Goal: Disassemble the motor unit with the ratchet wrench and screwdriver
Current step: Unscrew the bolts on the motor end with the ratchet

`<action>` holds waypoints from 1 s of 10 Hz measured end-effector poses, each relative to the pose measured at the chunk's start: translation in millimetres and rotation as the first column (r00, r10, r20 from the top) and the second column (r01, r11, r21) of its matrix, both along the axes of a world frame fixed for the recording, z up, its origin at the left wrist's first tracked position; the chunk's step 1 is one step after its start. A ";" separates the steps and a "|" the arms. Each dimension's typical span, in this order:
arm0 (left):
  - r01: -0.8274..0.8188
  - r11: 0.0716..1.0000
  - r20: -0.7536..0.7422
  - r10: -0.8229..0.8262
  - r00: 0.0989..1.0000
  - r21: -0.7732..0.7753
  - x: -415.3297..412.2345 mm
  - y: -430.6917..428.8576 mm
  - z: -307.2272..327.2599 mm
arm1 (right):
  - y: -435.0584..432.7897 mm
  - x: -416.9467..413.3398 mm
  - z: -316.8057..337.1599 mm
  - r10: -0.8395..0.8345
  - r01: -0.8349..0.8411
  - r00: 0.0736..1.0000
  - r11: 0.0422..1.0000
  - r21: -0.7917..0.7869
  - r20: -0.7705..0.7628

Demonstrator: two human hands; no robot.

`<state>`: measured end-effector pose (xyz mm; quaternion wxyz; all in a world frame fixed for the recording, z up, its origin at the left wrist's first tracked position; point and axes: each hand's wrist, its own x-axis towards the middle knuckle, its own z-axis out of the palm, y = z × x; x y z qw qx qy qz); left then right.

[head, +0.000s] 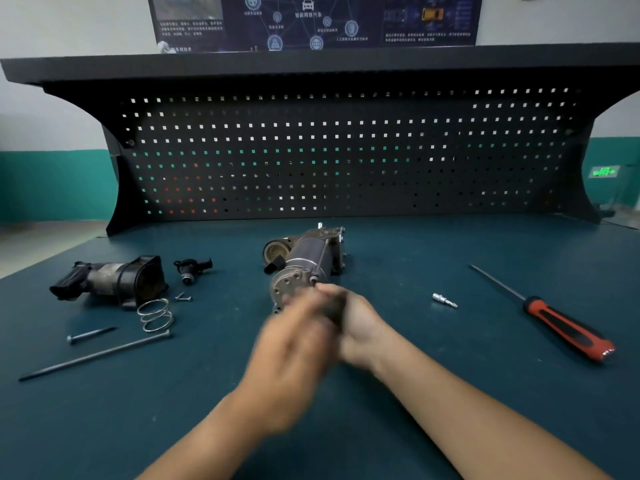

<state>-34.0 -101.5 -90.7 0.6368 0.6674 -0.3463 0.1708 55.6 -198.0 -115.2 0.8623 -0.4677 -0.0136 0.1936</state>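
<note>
The motor unit (304,261), a grey metal cylinder with a long through-bolt along its side, lies in the middle of the bench with its flanged end toward me. My right hand (360,323) is just in front of that end, near the bolt head, with its fingers curled round a dark handle (333,308) that looks like the ratchet wrench. My left hand (294,341) is badly motion-blurred beside it, against the flange, so I cannot make out its fingers. The red-and-black screwdriver (561,323) lies untouched on the right.
A silver socket bit (444,301) lies right of the motor. On the left lie a removed housing (110,280), a small black part (192,268), a coil spring (156,315), a small screw (183,297) and two long bolts (93,355) (90,335). A pegboard (346,154) backs the bench.
</note>
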 end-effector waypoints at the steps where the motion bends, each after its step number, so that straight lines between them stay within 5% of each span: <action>1: -0.118 0.754 -0.196 -0.015 0.981 -0.646 15.1 7.7 17.9 | -1.4 -2.3 0.4 0.000 -0.001 0.999 1.000 0.010 0.050; 2: -0.074 0.773 -0.146 -0.024 0.989 -0.630 18.2 8.2 22.9 | 0.4 -3.7 3.2 -0.039 0.042 0.996 0.998 -0.038 0.074; 3: -0.029 0.936 0.281 -0.075 0.957 0.350 9.5 -1.3 10.5 | 0.5 -2.6 3.5 -0.070 0.086 0.992 0.984 -0.154 0.105; 4: -0.241 0.501 0.436 -0.317 0.843 0.831 11.8 0.0 -14.0 | 1.0 -2.0 -1.6 -0.066 0.087 0.994 0.965 -0.249 0.089; 5: -0.033 0.850 0.209 -0.092 0.974 0.527 5.8 -3.0 -4.4 | 1.5 1.8 -2.5 -0.035 0.043 0.998 0.981 -0.188 0.046; 6: -0.119 0.912 -0.153 0.063 0.986 -0.392 10.5 6.1 19.6 | -0.2 0.7 1.1 0.004 -0.004 1.000 0.999 -0.033 0.008; 7: -0.153 0.726 -0.221 0.001 0.975 -0.671 27.4 16.9 36.2 | -1.1 0.0 1.5 0.000 0.002 0.999 1.000 -0.026 0.050; 8: -0.241 0.952 0.173 0.273 0.946 -0.187 21.7 11.4 23.4 | -1.3 -0.1 5.0 -0.036 0.048 0.996 0.987 -0.155 0.080; 9: -0.191 0.663 0.409 -0.189 0.893 0.724 5.3 -8.5 -5.0 | -0.1 -2.3 0.2 -0.053 0.076 0.996 0.944 -0.322 0.078; 10: -0.157 0.534 0.304 -0.198 0.932 0.831 3.0 -7.1 -15.4 | 1.2 -4.8 -6.6 -0.064 0.093 0.994 0.920 -0.381 0.087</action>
